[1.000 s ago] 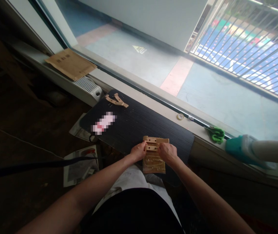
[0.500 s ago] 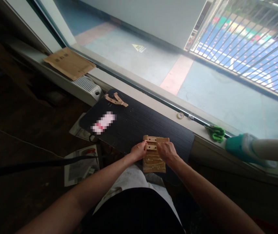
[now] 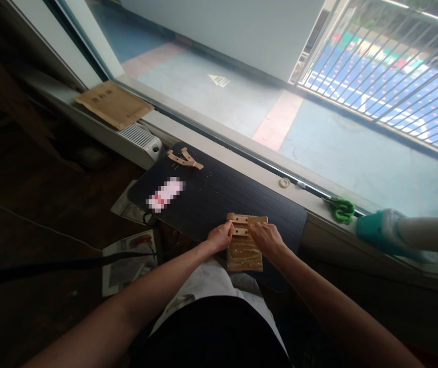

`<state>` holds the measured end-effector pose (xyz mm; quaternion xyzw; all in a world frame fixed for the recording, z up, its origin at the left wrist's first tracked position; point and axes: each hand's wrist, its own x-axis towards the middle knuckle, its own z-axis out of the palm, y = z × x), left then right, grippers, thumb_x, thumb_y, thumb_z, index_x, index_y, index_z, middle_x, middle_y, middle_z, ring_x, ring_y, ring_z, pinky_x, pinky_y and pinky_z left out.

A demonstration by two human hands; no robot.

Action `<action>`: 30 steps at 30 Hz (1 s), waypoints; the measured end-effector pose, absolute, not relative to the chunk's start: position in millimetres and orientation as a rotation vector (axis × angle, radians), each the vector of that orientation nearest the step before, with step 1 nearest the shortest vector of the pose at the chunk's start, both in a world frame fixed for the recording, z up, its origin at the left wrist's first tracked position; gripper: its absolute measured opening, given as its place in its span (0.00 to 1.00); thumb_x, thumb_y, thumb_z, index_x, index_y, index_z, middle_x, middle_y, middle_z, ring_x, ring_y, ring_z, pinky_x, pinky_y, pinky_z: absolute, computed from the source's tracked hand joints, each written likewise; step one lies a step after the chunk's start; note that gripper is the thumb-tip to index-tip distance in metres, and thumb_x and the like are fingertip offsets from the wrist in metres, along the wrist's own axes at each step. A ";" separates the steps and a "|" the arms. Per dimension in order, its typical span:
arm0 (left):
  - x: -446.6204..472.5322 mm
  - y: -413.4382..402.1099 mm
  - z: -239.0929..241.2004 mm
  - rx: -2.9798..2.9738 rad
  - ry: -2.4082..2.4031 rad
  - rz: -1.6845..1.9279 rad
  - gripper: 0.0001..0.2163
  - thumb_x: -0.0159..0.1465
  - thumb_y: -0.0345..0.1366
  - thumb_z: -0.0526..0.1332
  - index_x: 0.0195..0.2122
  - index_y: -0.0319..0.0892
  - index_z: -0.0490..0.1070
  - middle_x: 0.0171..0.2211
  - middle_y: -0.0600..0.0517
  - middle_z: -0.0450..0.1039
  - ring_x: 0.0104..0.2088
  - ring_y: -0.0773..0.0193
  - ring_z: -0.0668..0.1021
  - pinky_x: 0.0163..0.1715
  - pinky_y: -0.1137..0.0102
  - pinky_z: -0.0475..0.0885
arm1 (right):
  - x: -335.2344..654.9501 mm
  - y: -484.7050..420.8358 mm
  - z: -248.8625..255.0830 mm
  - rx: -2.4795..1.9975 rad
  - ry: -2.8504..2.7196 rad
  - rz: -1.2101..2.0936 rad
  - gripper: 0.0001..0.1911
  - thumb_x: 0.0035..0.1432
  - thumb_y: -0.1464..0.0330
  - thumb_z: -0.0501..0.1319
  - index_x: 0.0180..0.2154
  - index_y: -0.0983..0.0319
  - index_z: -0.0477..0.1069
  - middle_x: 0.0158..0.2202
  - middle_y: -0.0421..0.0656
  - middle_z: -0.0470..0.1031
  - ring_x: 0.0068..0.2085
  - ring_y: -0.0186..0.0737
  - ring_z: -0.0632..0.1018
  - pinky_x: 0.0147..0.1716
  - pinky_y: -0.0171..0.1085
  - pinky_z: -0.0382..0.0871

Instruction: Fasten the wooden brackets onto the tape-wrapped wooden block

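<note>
A small wooden strip with holes lies across a thin wooden sheet on a black board in front of me. My left hand pinches the strip's left end with closed fingers. The strip's right end is under my right hand, whose fingers curl over it. A second holed strip lies just beyond, along the sheet's far edge. A Y-shaped wooden assembly rests at the board's far left corner.
The board leans against a window sill with a small tape roll and green scissors. A teal and white object lies at right. Cardboard covers a heater. Papers lie on the dark floor.
My right hand has slid a little to the left over the strip. The view has shifted slightly; the left hand stays on the strip's end.
</note>
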<state>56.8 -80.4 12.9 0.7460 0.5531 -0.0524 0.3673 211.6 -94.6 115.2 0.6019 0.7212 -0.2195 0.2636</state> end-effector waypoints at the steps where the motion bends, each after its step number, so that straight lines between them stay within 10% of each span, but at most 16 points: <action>1: 57.0 -80.5 12.8 1.917 1.423 -0.136 0.10 0.66 0.35 0.46 0.42 0.45 0.66 0.40 0.49 0.76 0.39 0.61 0.78 0.36 0.72 0.68 | 211.8 -94.2 115.2 1.587 1.983 -0.604 0.16 0.61 0.62 0.58 0.47 0.64 0.68 0.47 0.45 0.71 0.45 0.40 0.74 0.44 0.45 0.70; 30: 58.9 -80.2 14.1 1.890 1.445 -0.139 0.11 0.67 0.35 0.46 0.43 0.44 0.66 0.41 0.49 0.76 0.41 0.62 0.77 0.39 0.72 0.68 | 199.5 -94.0 109.8 1.632 1.931 -0.736 0.17 0.61 0.62 0.58 0.49 0.65 0.67 0.48 0.47 0.70 0.45 0.40 0.74 0.43 0.45 0.70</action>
